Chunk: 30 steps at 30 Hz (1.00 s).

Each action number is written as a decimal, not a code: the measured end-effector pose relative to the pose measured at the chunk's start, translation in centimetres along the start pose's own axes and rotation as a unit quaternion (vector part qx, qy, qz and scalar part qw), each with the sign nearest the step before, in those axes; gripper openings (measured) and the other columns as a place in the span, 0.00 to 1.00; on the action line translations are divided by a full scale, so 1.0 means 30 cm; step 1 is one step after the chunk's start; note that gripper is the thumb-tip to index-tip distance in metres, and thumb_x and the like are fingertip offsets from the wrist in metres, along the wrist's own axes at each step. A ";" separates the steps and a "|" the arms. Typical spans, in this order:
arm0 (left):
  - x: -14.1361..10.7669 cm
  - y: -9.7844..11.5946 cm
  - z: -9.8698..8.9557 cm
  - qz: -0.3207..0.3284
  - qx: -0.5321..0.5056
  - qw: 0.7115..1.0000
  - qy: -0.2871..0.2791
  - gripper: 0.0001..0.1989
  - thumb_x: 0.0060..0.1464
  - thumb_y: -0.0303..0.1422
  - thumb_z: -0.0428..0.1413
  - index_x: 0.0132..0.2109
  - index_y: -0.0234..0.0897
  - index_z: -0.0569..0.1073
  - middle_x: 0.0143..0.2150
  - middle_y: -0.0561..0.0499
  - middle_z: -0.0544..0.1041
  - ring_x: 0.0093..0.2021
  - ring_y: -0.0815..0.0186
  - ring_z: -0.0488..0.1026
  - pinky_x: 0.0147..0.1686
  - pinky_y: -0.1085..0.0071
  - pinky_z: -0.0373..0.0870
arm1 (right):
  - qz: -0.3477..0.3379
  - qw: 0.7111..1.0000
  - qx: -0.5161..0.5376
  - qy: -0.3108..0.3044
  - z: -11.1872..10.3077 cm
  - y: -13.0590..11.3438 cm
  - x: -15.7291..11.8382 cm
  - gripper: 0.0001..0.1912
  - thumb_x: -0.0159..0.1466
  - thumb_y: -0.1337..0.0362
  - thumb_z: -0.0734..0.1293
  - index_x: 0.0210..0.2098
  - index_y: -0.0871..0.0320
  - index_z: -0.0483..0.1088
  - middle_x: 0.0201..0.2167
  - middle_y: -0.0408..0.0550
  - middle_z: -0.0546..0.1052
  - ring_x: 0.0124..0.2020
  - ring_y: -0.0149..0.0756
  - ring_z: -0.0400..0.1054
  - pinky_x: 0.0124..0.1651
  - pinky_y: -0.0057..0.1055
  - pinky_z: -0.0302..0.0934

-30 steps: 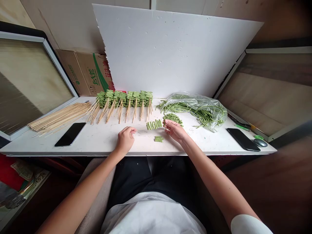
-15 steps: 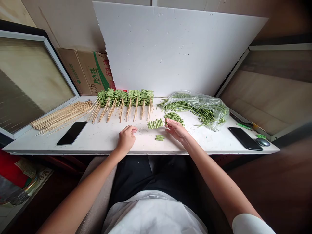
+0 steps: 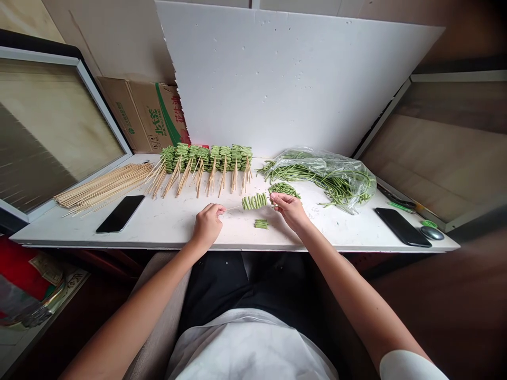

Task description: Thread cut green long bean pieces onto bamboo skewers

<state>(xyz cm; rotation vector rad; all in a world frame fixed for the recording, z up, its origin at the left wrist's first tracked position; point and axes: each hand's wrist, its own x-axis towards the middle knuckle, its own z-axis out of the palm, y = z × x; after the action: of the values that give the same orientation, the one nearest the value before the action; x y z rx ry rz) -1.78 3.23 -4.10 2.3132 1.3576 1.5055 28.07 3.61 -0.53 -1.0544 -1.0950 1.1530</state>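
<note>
My left hand (image 3: 207,227) is closed around the blunt end of a thin bamboo skewer (image 3: 233,208). Cut green bean pieces (image 3: 254,201) are threaded crosswise along the skewer's far half. At its pointed end, my right hand (image 3: 291,210) pinches what looks like a small green bean piece, mostly hidden by the fingers. Behind that hand lies a pile of cut beans (image 3: 284,189). A small group of cut bean pieces (image 3: 261,224) rests on the white table (image 3: 158,227), below the loaded skewer.
Stacked finished bean skewers (image 3: 214,158) line the back, sticks toward me. Loose bamboo skewers (image 3: 105,184) and a phone (image 3: 120,214) lie left. Long beans in a plastic bag (image 3: 328,177) lie back right, with another phone (image 3: 402,227) farther right. A white foam board (image 3: 301,79) stands behind.
My right hand's fingers have shifted slightly at the skewer's pointed end, where the tip now shows. The left hand keeps its hold. The whole view has shifted a little.
</note>
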 end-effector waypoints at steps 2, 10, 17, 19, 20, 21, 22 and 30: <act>-0.001 0.001 -0.001 0.001 0.001 1.000 0.000 0.21 0.48 0.11 0.47 0.39 0.37 0.77 0.37 0.50 0.81 0.38 0.63 0.82 0.39 0.70 0.78 | 0.001 1.000 0.007 0.002 0.004 0.004 -0.002 0.19 0.51 0.47 0.83 0.33 0.53 0.84 0.36 0.47 0.81 0.36 0.35 0.70 0.35 0.31 0.60; -0.003 -0.002 0.003 0.006 0.009 1.000 -0.001 0.23 0.45 0.10 0.47 0.39 0.37 0.76 0.38 0.50 0.81 0.38 0.63 0.82 0.40 0.70 0.78 | -0.034 0.998 -0.001 0.051 0.046 0.010 -0.022 0.20 0.51 0.46 0.83 0.33 0.53 0.84 0.33 0.47 0.81 0.36 0.37 0.68 0.38 0.34 0.60; -0.003 -0.006 0.004 -0.008 0.009 1.000 -0.006 0.24 0.44 0.10 0.47 0.39 0.38 0.77 0.37 0.50 0.81 0.38 0.63 0.81 0.40 0.70 0.78 | -0.055 0.997 -0.024 0.049 0.081 -0.004 -0.052 0.21 0.53 0.43 0.81 0.32 0.53 0.81 0.35 0.46 0.80 0.38 0.38 0.69 0.45 0.36 0.63; -0.002 -0.007 0.004 -0.008 0.005 1.000 -0.005 0.24 0.43 0.10 0.47 0.39 0.37 0.77 0.37 0.50 0.81 0.38 0.62 0.82 0.40 0.70 0.78 | -0.062 0.997 -0.024 0.046 0.085 -0.005 -0.058 0.20 0.55 0.43 0.80 0.32 0.54 0.81 0.37 0.47 0.81 0.40 0.39 0.70 0.47 0.36 0.63; -0.001 -0.007 0.004 -0.008 0.001 1.000 -0.003 0.23 0.43 0.10 0.47 0.39 0.37 0.77 0.37 0.50 0.81 0.38 0.63 0.82 0.40 0.70 0.78 | -0.063 0.997 -0.023 0.045 0.086 -0.006 -0.059 0.20 0.55 0.44 0.80 0.32 0.54 0.81 0.37 0.47 0.81 0.40 0.39 0.70 0.48 0.37 0.63; 0.000 -0.008 0.005 -0.011 -0.003 1.000 -0.001 0.23 0.44 0.10 0.47 0.39 0.37 0.77 0.37 0.50 0.81 0.38 0.63 0.82 0.40 0.70 0.78 | -0.063 0.997 -0.021 0.044 0.084 -0.005 -0.057 0.19 0.55 0.44 0.80 0.32 0.53 0.81 0.37 0.47 0.81 0.40 0.39 0.70 0.48 0.37 0.63; 0.001 -0.009 0.005 -0.016 -0.009 1.000 0.002 0.23 0.44 0.10 0.47 0.38 0.37 0.77 0.36 0.50 0.81 0.37 0.63 0.82 0.40 0.70 0.78 | -0.062 0.997 -0.017 0.045 0.082 -0.005 -0.055 0.19 0.55 0.45 0.80 0.33 0.53 0.82 0.37 0.47 0.81 0.40 0.39 0.70 0.47 0.37 0.63; 0.007 -0.007 0.002 -0.052 -0.032 0.998 0.007 0.20 0.47 0.12 0.49 0.38 0.38 0.77 0.36 0.51 0.82 0.37 0.62 0.83 0.39 0.69 0.79 | -0.033 0.998 0.013 0.056 0.062 0.005 -0.033 0.18 0.52 0.49 0.82 0.38 0.50 0.84 0.41 0.47 0.84 0.45 0.43 0.74 0.46 0.37 0.63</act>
<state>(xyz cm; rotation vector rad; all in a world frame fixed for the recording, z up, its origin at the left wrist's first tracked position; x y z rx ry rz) -1.83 3.53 -4.09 2.1626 1.3874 1.5146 26.12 2.76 -0.48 -1.0426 -1.0163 1.0409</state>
